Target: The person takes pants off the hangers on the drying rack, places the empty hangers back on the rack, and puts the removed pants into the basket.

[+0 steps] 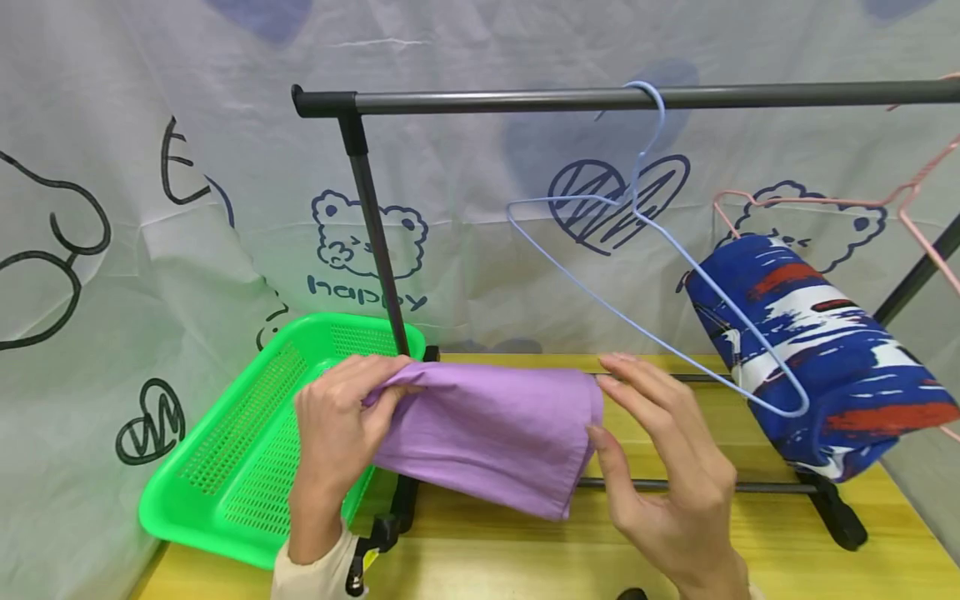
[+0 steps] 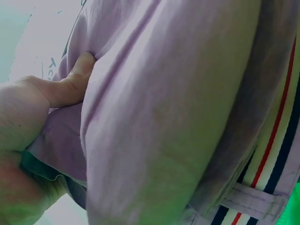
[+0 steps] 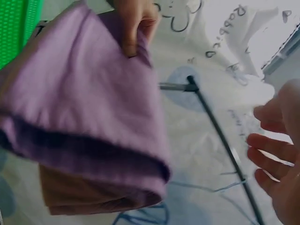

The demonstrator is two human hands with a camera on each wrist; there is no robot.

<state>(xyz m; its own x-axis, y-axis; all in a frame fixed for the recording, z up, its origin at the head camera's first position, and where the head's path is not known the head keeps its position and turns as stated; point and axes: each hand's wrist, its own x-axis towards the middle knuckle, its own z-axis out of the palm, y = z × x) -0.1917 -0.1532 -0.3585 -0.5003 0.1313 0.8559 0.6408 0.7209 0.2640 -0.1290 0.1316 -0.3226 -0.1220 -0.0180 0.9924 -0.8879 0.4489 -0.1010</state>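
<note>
A pair of light purple shorts (image 1: 487,425) is held up folded above the table. My left hand (image 1: 348,417) pinches the left end of it between thumb and fingers. In the left wrist view the thumb (image 2: 75,82) presses on the cloth, and a striped band (image 2: 276,126) with a belt loop shows at the right. The right hand (image 1: 671,467) is spread beside the far end, fingertips close to the cloth's edge in the head view. In the right wrist view that hand (image 3: 281,145) is apart from the open leg hem of the shorts (image 3: 89,84).
A light blue hanger (image 1: 570,258) hangs on the rack's black rail (image 1: 487,101). At the right, blue, white and red printed clothing (image 1: 810,350) hangs folded over a pink hanger (image 1: 825,202). A green basket (image 1: 202,450) stands at left on the wooden table (image 1: 510,558).
</note>
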